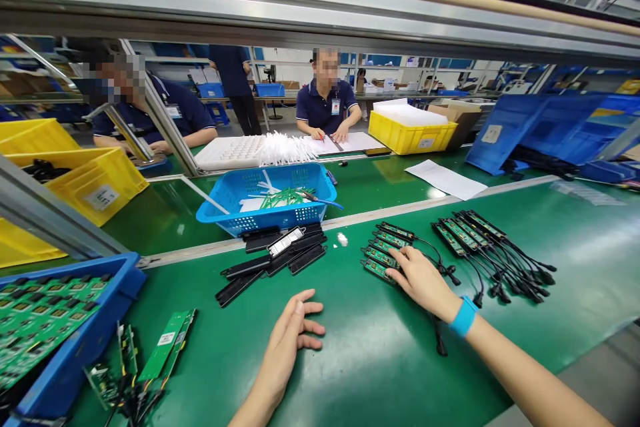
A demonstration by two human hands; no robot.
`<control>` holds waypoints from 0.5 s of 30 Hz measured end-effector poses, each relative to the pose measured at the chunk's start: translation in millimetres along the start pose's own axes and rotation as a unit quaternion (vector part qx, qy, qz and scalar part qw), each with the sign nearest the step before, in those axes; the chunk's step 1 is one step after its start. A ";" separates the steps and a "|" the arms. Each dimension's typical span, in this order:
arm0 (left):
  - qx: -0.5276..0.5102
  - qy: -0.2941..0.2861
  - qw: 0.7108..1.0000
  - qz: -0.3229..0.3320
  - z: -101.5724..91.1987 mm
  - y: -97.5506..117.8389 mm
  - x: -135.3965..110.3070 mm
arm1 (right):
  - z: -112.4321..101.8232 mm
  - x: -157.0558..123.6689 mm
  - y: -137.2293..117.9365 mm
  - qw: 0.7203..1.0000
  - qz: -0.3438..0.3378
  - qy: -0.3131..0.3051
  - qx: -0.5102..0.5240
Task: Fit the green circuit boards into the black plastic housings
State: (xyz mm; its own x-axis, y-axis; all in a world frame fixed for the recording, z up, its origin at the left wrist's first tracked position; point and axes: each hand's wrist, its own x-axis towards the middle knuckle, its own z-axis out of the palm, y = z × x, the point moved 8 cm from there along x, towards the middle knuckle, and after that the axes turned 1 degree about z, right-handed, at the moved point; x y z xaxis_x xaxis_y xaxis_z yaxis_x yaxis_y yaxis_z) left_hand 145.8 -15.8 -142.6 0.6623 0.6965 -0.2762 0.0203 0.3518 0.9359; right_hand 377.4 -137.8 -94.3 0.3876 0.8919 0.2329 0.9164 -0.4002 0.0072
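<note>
My left hand (290, 340) hovers over the green bench with its fingers apart and nothing in them. My right hand (420, 277) is at the near end of a row of circuit boards in black housings (393, 233), thumb and fingers closed around the nearest board (376, 269). Part of that board is hidden under the hand. Black cables run out from the row to the right, ending in plugs. Further right lies a second group of cabled boards (467, 233). Beyond my left hand, several black plastic covers (307, 258) lie in a loose pile, with a white-labelled piece (286, 241) on top.
Behind the covers stands a blue basket (265, 219) with green wires and white strips. At left are a blue bin (125, 280) of circuit boards and loose wired boards (163, 350). A paper sheet (445, 179) and yellow bin (413, 137) lie farther back. Co-workers sit opposite.
</note>
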 end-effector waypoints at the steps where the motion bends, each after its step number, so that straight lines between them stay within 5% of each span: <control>1: 0.001 0.002 1.000 0.001 0.3 0.4 -0.3 | 1.0 2.4 5.8 1.000 0.015 0.002 -0.005; 6: 0.006 0.004 1.000 -0.001 0.9 1.0 -0.7 | 10.9 8.5 21.4 0.999 0.044 -0.003 -0.014; 15: 0.016 0.008 1.000 0.000 1.5 1.2 -1.4 | 5.8 4.8 11.8 0.999 -0.001 0.023 0.044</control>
State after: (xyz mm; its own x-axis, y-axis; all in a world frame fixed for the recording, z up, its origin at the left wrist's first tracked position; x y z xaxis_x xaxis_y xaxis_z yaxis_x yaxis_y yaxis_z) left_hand 146.0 -17.3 -140.7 0.6501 0.7065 -0.2796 0.0443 0.3321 0.9422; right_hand 390.7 -137.1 -98.7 0.3827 0.8811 0.2777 0.9231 -0.3769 -0.0765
